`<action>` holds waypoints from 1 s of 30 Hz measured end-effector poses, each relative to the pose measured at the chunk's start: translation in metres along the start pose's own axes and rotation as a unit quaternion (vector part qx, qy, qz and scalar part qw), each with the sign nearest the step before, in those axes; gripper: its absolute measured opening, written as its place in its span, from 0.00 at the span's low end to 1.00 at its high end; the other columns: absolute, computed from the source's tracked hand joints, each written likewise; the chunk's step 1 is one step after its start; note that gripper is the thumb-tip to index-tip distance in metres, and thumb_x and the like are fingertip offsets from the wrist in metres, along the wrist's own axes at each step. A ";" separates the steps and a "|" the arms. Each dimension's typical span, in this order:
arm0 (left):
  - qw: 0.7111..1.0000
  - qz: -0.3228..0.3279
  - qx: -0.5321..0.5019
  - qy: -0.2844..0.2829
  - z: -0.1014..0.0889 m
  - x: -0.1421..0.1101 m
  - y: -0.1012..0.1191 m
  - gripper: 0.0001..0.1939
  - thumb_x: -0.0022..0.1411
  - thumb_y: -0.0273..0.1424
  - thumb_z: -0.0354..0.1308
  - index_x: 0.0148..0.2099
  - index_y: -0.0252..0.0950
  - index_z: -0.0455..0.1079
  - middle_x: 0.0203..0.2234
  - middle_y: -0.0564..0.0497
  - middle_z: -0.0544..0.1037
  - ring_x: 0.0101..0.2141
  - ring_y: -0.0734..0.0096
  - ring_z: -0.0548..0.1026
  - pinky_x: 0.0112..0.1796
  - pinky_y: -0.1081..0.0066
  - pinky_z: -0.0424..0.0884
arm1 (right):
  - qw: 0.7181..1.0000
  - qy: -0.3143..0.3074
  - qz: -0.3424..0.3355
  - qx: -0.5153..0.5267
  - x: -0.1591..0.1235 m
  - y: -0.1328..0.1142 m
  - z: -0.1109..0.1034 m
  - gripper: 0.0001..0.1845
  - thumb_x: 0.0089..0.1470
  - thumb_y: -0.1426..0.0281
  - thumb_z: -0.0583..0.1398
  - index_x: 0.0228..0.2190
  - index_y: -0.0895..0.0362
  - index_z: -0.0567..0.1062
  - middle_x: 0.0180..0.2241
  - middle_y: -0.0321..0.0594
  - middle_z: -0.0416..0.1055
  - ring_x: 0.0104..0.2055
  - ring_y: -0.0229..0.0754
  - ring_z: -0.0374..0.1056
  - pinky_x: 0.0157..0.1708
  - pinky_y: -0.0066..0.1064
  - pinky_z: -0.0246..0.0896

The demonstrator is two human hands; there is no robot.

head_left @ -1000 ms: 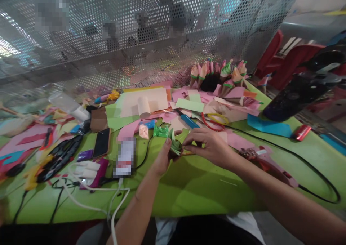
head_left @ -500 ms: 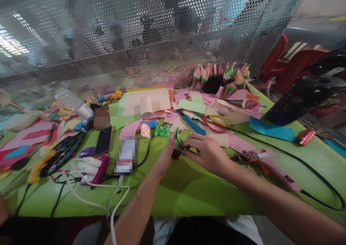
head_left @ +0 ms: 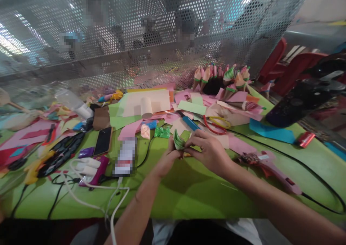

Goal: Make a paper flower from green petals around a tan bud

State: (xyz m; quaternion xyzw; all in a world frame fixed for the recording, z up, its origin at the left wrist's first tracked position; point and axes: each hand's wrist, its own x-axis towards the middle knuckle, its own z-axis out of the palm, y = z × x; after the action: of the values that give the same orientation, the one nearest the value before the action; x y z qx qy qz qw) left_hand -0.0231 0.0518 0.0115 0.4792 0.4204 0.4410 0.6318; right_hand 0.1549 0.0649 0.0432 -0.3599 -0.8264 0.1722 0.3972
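Note:
Both my hands meet over the middle of the green table [head_left: 189, 198]. My left hand [head_left: 166, 160] pinches a small folded green paper piece [head_left: 178, 142] from the left. My right hand [head_left: 209, 149] curls its fingers onto the same piece from the right. The paper sticks up between my thumbs, just above the tabletop. Loose sheets of pink, green and cream paper [head_left: 151, 102] lie right behind my hands.
A pink glue gun [head_left: 270, 167] with a black cable lies to the right. Scissors [head_left: 216, 124] and a blue cutter [head_left: 190, 123] lie behind my hands. A phone [head_left: 102, 140], chargers and white cables sit left. Paper cones [head_left: 224, 79] stand at the perforated metal screen [head_left: 135, 39].
My hands have drawn closer together on the green paper piece, and my left hand's fingers have wrapped further round it. The view has shifted slightly.

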 end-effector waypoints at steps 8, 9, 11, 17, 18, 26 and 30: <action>0.999 0.010 0.045 -0.004 0.008 -0.004 0.012 0.22 0.59 0.42 0.62 0.51 0.41 0.62 0.31 0.55 0.69 0.32 0.72 0.65 0.37 0.70 0.63 | 0.997 0.042 0.055 0.030 0.003 0.000 -0.001 0.08 0.54 0.78 0.62 0.25 0.56 0.73 0.27 0.36 0.70 0.29 0.38 0.67 0.28 0.27 0.61; 0.998 0.011 0.060 -0.001 0.009 -0.005 0.014 0.22 0.60 0.43 0.61 0.53 0.41 0.62 0.32 0.55 0.69 0.32 0.71 0.66 0.38 0.70 0.64 | 0.997 0.044 0.058 0.030 0.003 0.000 -0.001 0.08 0.53 0.78 0.62 0.25 0.56 0.73 0.28 0.37 0.70 0.29 0.38 0.67 0.29 0.27 0.61; 0.996 0.019 0.092 0.007 0.011 -0.007 0.015 0.23 0.62 0.44 0.60 0.54 0.42 0.62 0.35 0.53 0.71 0.36 0.69 0.67 0.39 0.70 0.64 | 0.997 0.047 0.059 0.028 0.002 0.000 0.000 0.07 0.51 0.79 0.62 0.26 0.56 0.74 0.29 0.37 0.70 0.30 0.39 0.68 0.29 0.27 0.61; 0.989 0.038 0.142 0.008 0.012 -0.008 0.008 0.25 0.65 0.48 0.53 0.59 0.43 0.61 0.40 0.52 0.74 0.42 0.64 0.70 0.44 0.68 0.65 | 0.997 0.055 0.055 0.021 0.000 -0.001 0.005 0.09 0.49 0.81 0.62 0.25 0.56 0.74 0.29 0.37 0.69 0.29 0.38 0.67 0.27 0.27 0.60; 0.989 0.038 0.144 0.006 0.011 -0.008 0.007 0.25 0.66 0.49 0.52 0.59 0.43 0.60 0.40 0.51 0.74 0.42 0.64 0.70 0.44 0.68 0.66 | 0.997 0.054 0.053 0.022 -0.001 0.000 0.006 0.09 0.49 0.81 0.63 0.25 0.56 0.74 0.29 0.37 0.69 0.29 0.38 0.67 0.28 0.27 0.60; 0.993 0.036 0.110 0.007 0.015 -0.007 0.011 0.22 0.63 0.49 0.56 0.52 0.41 0.66 0.42 0.51 0.74 0.43 0.64 0.71 0.44 0.68 0.67 | 0.998 0.022 0.043 0.052 -0.001 0.002 0.008 0.10 0.48 0.84 0.64 0.25 0.57 0.75 0.29 0.36 0.71 0.31 0.38 0.69 0.31 0.27 0.63; 0.994 0.029 0.098 0.032 0.012 -0.004 0.007 0.21 0.62 0.48 0.58 0.51 0.42 0.70 0.34 0.54 0.73 0.35 0.68 0.68 0.38 0.71 0.66 | 0.997 -0.006 0.040 0.065 0.002 0.001 0.002 0.09 0.51 0.82 0.64 0.27 0.56 0.79 0.30 0.37 0.73 0.32 0.38 0.71 0.33 0.27 0.65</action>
State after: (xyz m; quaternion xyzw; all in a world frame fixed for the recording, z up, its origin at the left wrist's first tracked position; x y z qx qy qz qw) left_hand -0.0135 0.0462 0.0210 0.5361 0.4678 0.4310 0.5550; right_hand 0.1528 0.0671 0.0425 -0.3654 -0.8009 0.2435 0.4071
